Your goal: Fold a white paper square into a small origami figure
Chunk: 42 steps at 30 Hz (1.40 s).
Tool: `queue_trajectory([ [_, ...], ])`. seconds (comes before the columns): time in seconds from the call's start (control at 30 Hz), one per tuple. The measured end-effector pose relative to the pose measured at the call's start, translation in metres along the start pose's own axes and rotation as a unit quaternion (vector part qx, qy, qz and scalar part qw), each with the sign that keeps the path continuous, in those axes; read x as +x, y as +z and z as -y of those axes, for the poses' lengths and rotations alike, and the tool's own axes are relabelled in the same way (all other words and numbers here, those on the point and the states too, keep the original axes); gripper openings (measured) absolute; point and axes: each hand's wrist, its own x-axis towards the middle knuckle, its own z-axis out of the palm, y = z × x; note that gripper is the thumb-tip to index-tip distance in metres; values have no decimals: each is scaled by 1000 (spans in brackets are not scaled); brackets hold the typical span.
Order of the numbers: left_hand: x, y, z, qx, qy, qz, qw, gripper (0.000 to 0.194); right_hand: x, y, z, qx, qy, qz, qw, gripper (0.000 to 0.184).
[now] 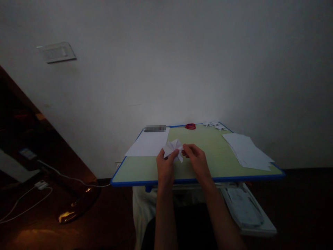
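Observation:
A small white folded paper [171, 147] with pointed corners is held above the table, a little in front of its middle. My left hand [165, 164] grips it from below and the left, thumb pressed on its face. At its right edge, my right hand [195, 158] pinches a corner between thumb and fingertips, the other fingers curled. The underside of the paper and some fingertips are hidden. Beneath both hands is the pale green tabletop [208, 142] with a blue rim.
White sheets lie at the left [147, 144], and a paper stack [248, 151] at the right. Red-handled scissors [190, 126] rest at the back edge, near several folded paper pieces [214, 125]. An open drawer [246, 210] juts out below right; a white cable [70, 178] runs left.

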Motion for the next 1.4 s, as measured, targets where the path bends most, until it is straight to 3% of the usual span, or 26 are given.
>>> queue_trajectory([
  [0.43, -2, 2, -4, -3, -17, 1, 1000, 47, -1, 0, -1, 1, 5, 5, 1000, 33],
  [0.67, -2, 2, -3, -22, -14, 0, 1000, 45, -3, 1, 1, 9, 27, 50, 998, 33],
  [1.4, -2, 3, -3, -39, -15, 1, 999, 42, -2, 0, -3, 7, 25, 50, 998, 32],
])
